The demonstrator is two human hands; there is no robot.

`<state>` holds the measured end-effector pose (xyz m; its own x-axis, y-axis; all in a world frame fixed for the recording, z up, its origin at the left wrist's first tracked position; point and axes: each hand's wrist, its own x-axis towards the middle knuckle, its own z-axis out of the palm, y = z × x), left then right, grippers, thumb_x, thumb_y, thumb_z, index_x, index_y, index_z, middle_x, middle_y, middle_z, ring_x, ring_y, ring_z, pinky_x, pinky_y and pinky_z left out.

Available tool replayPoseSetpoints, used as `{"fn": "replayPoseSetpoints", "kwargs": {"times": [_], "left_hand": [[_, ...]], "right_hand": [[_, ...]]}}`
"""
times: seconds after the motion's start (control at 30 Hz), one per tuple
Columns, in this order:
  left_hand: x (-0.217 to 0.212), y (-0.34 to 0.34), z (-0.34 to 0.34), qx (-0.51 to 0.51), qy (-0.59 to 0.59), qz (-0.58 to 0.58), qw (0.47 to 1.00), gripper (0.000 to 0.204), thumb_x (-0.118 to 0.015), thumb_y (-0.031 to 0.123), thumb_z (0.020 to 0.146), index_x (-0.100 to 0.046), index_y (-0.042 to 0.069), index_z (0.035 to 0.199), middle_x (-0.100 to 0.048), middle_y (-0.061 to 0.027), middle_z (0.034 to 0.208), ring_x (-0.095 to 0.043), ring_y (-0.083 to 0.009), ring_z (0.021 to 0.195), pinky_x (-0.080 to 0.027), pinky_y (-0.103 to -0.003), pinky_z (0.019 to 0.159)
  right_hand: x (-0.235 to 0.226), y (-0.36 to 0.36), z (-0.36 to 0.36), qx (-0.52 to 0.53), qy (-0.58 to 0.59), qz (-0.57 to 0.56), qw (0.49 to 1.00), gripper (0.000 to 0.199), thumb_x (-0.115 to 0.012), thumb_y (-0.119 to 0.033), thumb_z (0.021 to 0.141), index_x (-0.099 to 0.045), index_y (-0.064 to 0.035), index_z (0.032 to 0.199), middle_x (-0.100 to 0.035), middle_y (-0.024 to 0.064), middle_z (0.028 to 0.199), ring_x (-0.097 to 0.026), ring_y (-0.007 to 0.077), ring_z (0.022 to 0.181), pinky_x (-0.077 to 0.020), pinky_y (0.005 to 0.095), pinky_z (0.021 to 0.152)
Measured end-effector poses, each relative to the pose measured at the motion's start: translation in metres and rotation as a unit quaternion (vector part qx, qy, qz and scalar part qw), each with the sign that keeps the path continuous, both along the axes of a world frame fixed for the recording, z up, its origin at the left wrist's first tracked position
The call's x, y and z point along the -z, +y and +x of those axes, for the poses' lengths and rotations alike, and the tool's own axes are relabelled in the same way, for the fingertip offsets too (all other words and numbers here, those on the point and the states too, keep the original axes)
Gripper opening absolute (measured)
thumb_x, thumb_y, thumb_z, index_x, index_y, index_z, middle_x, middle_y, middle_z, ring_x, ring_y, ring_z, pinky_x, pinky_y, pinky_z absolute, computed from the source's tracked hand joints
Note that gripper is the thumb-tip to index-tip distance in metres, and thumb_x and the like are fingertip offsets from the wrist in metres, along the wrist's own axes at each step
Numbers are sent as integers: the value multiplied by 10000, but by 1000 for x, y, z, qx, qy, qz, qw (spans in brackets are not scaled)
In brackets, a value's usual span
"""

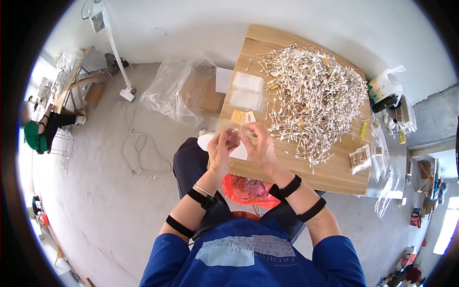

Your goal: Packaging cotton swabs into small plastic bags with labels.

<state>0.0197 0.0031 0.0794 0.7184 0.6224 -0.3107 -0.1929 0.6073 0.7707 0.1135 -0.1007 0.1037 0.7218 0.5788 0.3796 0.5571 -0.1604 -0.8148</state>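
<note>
Over the table's near-left edge, both hands are raised close together with a small clear plastic bag (219, 125) between them. My left hand (220, 152) is closed on it, the fingertips pinching the film beside a pinkish patch that I cannot make out. Thumb and forefinger of my right hand (260, 147) pinch at the bag's right side; the exact grip is hard to see. Just beyond the fingers lies a yellow and white card (244, 116). A white sheet (239, 152) shows beneath the hands. To their right spreads a large heap of cotton swabs (318, 105).
Flat clear bags (246, 91) lie on the wooden table (260, 40). Packed swab bundles (360, 159) sit at its right edge. A red plastic bag (229, 189) hangs below the near edge. Left on the floor are a cardboard box (213, 99) and cable (138, 143); a person (38, 131) sits far left.
</note>
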Motion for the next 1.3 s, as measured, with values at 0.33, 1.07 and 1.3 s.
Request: {"fn": "replayPoseSetpoints", "kwargs": {"times": [0.33,1.07,1.3], "left_hand": [[-12,32,-56,14,31,79,996,362,-460,290,1024,-561,-32,1155,-678,-124,936,-664,-177,848,-546,-299,779],[-1,13,-48,-76,47,71,993,199,-636,110,923,-597,-46,1040,-662,-89,940,-650,-148,820,-540,-256,764],[5,8,-47,-187,53,71,978,153,-635,90,916,-613,-26,1014,-666,-72,894,-646,-134,824,-541,-245,750]], "right_hand": [[-9,34,-15,-141,514,-33,845,153,-637,-160,906,-683,-14,905,-656,37,815,-597,110,729,-477,249,628],[3,55,-34,-120,329,-24,936,204,-693,-150,879,-627,38,835,-665,86,735,-639,136,669,-526,277,590],[8,59,-46,-110,167,-73,977,194,-680,-134,855,-618,43,806,-666,182,735,-663,264,642,-521,348,594]]}}
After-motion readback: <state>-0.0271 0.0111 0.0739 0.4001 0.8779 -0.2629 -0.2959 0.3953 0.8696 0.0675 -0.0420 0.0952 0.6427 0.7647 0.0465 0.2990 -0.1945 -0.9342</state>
